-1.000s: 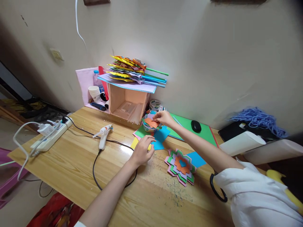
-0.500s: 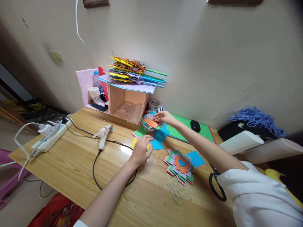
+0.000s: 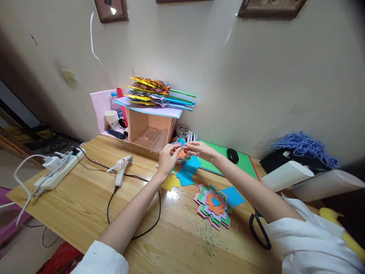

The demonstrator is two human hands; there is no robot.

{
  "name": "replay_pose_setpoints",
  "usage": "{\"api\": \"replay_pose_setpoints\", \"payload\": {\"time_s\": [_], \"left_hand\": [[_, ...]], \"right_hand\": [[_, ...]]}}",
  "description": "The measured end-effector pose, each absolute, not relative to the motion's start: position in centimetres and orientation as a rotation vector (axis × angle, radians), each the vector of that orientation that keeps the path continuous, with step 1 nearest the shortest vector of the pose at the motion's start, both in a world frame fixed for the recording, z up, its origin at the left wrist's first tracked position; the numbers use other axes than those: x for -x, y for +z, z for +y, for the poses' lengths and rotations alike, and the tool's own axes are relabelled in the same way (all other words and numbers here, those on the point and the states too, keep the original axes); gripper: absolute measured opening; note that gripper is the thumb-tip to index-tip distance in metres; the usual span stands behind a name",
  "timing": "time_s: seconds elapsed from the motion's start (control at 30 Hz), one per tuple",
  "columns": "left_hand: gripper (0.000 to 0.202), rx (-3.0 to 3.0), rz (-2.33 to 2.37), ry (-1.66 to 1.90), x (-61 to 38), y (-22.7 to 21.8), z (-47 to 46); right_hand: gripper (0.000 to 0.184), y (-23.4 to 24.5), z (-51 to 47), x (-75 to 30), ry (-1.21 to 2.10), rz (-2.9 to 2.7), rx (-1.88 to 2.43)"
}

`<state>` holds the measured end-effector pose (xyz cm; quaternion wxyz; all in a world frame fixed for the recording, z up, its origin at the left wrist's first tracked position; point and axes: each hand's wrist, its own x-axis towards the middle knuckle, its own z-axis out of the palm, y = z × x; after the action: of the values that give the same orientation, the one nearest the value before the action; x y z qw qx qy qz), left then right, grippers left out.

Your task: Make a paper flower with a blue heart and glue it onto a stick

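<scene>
Both my hands are raised over a small bowl of paper scraps, which they mostly hide. My left hand point(image 3: 167, 157) and my right hand point(image 3: 197, 148) meet fingertip to fingertip on a small lilac paper piece point(image 3: 179, 145), with an orange paper piece point(image 3: 181, 154) just below it. Loose blue, green and yellow paper sheets point(image 3: 186, 171) lie under the hands. A layered star-shaped paper flower point(image 3: 213, 205) in pink, green, lilac and orange lies nearer me on the wooden table point(image 3: 85, 198).
A glue gun point(image 3: 119, 169) with a black cord lies to the left, beyond it a white power strip point(image 3: 55, 171). A cardboard box point(image 3: 148, 127) topped with stacked paper flowers point(image 3: 148, 89) stands by the wall. Black scissors point(image 3: 258, 228), a mouse point(image 3: 232, 155) on a green sheet, blue yarn point(image 3: 305, 146).
My left hand lifted off the table and rose to meet my right hand over the bowl. The view tilted up a little.
</scene>
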<state>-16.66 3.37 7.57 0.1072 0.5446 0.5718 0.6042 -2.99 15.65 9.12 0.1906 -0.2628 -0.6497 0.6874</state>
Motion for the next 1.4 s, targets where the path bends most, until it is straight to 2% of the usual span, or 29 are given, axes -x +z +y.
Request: {"api": "replay_pose_setpoints", "payload": {"time_s": [0.23,0.6,0.9,1.13,1.4], "left_hand": [[0.021,-1.269,1.206,1.764,15.2,8.5,3.8],[0.016,-1.749,1.623,1.891,14.3,10.0,1.4],[0.014,-1.743,1.779,1.856,13.8,10.8,1.0],[0.016,-1.616,1.768,1.956,14.5,10.9,1.0],[0.019,-1.790,1.679,1.822,14.3,11.1,0.6]], "right_hand": [[0.020,9.4,14.3,2.4,1.966,-1.761,0.639],[0.021,9.7,12.4,2.7,1.961,-1.640,0.573],[0.028,10.3,11.4,3.0,1.915,-1.595,0.600],[0.026,10.6,11.0,2.2,1.794,-1.650,0.586],[0.027,11.4,10.7,1.4,1.578,-1.844,0.593]]}}
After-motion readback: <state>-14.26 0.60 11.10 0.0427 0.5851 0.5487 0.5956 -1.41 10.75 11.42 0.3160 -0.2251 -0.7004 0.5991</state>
